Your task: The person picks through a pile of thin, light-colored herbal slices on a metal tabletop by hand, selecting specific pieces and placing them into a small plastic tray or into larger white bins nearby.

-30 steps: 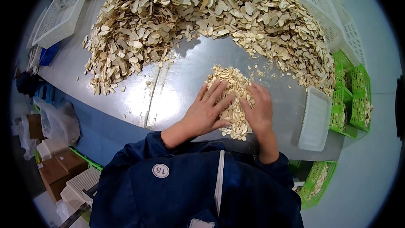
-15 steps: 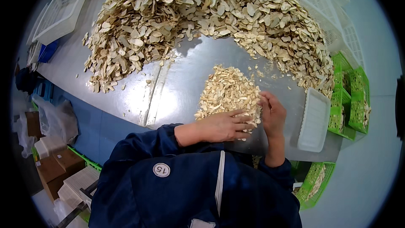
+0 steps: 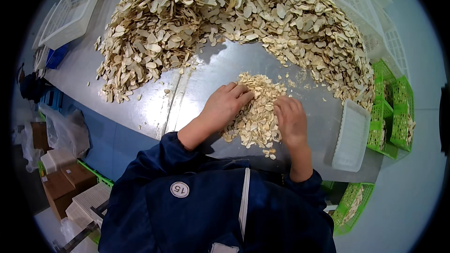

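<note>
Pale beige dried slices (image 3: 255,112) on a grey metal table (image 3: 140,98); white tray (image 3: 351,136) at its right edge; green crates (image 3: 393,112) beyond

— Underneath? Grey metal table (image 3: 206,72), seam running left of the hands.
— Lying on it? Small pile of pale slices (image 3: 257,112) between both hands, big heap (image 3: 225,14) beyond, white tray (image 3: 351,136) rightward.

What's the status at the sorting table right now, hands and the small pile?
Left hand flat on small pile of pale slices, fingers spread. Right hand on pile's right edge, nothing pinched. Big heap behind, white tray to the right, nothing blocking.
</note>
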Motion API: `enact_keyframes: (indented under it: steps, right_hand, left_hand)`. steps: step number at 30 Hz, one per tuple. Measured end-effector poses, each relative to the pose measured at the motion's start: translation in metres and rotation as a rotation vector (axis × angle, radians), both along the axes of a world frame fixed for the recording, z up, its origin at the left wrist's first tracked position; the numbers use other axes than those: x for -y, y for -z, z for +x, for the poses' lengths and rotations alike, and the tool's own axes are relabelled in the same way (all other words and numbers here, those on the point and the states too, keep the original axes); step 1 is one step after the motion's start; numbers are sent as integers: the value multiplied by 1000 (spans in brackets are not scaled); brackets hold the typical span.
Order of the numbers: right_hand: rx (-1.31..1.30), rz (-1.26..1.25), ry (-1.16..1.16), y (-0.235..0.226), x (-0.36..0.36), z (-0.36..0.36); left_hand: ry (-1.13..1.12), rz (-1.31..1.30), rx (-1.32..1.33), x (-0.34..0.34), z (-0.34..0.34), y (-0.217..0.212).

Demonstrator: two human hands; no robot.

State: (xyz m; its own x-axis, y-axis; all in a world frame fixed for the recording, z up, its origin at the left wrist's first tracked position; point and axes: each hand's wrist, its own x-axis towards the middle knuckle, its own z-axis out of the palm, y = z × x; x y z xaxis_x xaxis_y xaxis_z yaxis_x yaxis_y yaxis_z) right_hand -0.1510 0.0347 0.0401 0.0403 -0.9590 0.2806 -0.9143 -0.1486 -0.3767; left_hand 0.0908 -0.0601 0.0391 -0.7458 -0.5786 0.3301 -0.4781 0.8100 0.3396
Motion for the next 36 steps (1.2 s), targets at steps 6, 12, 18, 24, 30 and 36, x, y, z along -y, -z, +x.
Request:
enact_keyframes:
  steps: [6,12,18,24,30,36]
  right_hand:
    - [292,82,140,-14,-12,0]
    - [321,4,166,-20,-36,-11]
    - [180,-8,112,-12,-54,-3]
    - [159,9,113,-10,-57,-1]
    - [54,-53,96,-14,-48,8]
    - [205,0,203,-10,-50,1]
  left_hand:
    - [7,51,-23,2,-1,-3]
    - [-56,167,-92,-10,1,-14]
    - [-55,200,-69,-11,3,-9]
    - [161,179,-182,-41,-6,-19]
    - [153,163,-78,-60,-5,-4]
    - [150,119,-63,-50,-7,-7]
